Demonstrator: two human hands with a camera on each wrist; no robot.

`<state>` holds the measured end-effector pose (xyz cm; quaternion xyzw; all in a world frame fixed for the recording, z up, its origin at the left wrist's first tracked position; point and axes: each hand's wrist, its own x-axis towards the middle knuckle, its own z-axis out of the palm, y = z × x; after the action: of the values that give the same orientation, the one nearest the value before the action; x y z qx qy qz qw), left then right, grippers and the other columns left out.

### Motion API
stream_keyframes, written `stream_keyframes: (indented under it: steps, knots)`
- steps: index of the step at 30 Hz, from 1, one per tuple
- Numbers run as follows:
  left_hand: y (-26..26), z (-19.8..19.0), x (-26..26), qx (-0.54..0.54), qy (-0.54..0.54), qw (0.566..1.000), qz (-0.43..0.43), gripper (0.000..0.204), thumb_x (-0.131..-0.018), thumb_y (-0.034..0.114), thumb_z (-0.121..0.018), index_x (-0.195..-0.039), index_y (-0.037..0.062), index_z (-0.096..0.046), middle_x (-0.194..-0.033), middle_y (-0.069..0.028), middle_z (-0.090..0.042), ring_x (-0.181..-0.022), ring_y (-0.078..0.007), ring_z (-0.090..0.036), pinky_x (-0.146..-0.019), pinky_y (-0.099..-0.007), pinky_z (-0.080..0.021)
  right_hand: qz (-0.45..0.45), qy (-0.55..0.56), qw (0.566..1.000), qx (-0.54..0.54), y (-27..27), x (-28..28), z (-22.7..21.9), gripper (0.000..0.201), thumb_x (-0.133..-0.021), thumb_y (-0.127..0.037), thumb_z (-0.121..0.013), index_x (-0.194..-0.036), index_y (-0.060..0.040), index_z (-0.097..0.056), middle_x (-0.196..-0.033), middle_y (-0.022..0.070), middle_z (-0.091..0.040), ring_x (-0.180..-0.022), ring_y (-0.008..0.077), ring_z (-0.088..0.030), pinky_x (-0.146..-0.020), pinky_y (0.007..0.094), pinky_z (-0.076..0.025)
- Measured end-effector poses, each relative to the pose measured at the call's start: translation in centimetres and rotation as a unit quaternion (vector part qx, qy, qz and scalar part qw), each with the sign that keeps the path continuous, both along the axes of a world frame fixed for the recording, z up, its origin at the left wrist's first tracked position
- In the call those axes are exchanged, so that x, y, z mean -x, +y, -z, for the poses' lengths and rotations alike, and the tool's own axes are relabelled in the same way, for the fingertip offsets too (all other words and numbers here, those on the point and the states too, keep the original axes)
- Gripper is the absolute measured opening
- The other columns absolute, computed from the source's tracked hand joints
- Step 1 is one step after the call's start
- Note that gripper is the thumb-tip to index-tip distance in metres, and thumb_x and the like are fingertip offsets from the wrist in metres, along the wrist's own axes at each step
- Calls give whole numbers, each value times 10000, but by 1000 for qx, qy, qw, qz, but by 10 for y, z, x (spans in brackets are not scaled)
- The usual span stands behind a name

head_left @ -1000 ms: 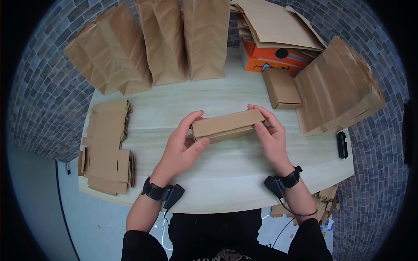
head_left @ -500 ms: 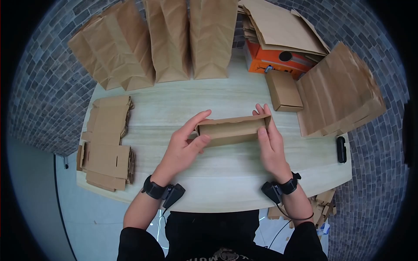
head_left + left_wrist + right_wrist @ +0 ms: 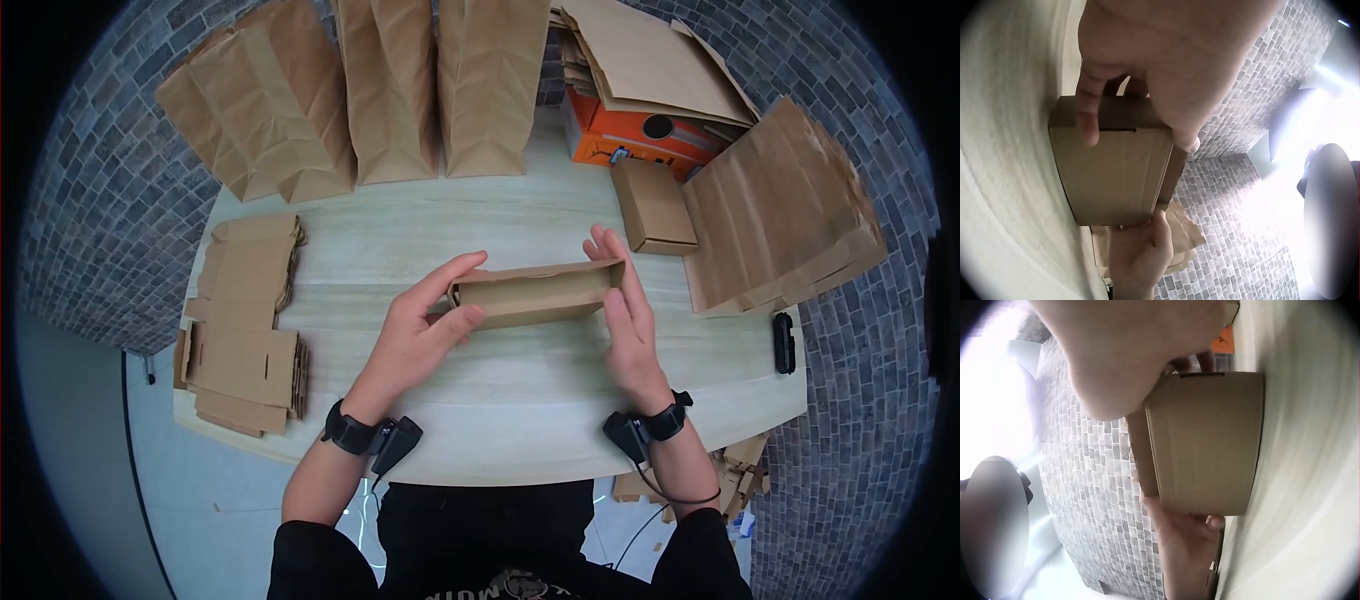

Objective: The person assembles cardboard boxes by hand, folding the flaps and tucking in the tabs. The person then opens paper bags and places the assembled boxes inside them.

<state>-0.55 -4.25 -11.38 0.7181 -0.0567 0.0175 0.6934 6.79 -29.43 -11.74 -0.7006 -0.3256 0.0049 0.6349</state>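
Box (image 3: 540,294) of plain brown cardboard lies between our 2 hands, over the pale, streaked table (image 3: 500,420), open side facing us, long axis running roughly from 9 to 3 o'clock. Our left hand (image 3: 405,330) clamps the 9 o'clock end; our right hand (image 3: 632,330) braces the 3 o'clock end, fingers straight. Neither is nearer: both touch. Flat, slotted cardboard sheets (image 3: 240,350) lie at 9 o'clock; creased paper bags (image 3: 395,100) stand at 11 o'clock.

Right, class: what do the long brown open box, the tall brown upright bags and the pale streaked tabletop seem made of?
Open brown box: likely matt cardboard; flat walls, crisp folds. Upright brown bags: probably matt paper; creases, folded bases. Pale tabletop: perhaps laminate or wood; grain-like streaks, soft sheen.
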Motion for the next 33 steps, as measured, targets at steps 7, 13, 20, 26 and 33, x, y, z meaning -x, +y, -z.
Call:
stream_keyframes:
  steps: [7, 13, 20, 26, 33]
  knots:
    - [3, -1, -1, 13, 2, 1000, 0, 497, -973, 207, -605, -1434, 76, -474, -1276, -98, -580, -978, -137, -577, -712, -273, -542, -8, 34, 999, -25, -4, -11, 4, 554, -1064, -316, -378, -1502, 19, -325, -1535, 158, -390, -1403, 281, -394, -1160, 377, -274]
    - [7, 3, -4, 25, 3, 1000, 6, 489, -971, 240, -623, -1407, 55, -500, -1270, -94, -587, -946, -125, -580, -696, -264, -540, -34, 73, 996, -34, -10, -19, 3, 525, -1037, -323, -457, -1460, -11, -434, -1493, 144, -458, -1367, 267, -448, -1141, 369, -308]
    - [7, 9, -6, 46, -61, 997, -11, 348, -917, 92, -667, -1258, 36, -623, -1323, -138, -574, -989, -159, -614, -683, -281, -566, -101, 99, 986, -91, -16, -26, 7, 456, -1003, -246, -498, -1391, -7, -510, -1481, 191, -456, -1383, 285, -424, -1150, 392, -296]
    - [18, 22, -13, 96, -52, 994, 31, 313, -884, -4, -673, -1193, 42, -667, -1351, -139, -558, -1035, -159, -609, -705, -262, -572, -102, 198, 957, -183, -6, -24, 18, 374, -953, -167, -493, -1277, 1, -572, -1487, 206, -441, -1390, 316, -408, -1155, 428, -286]
    - [17, 22, -13, 106, -54, 991, 66, 286, -907, 39, -646, -1192, 63, -627, -1420, -193, -496, -1086, -197, -592, -722, -293, -574, -130, 209, 952, -182, -6, -25, 19, 371, -923, -198, -481, -1232, -14, -576, -1492, 201, -435, -1406, 316, -377, -1165, 435, -255]
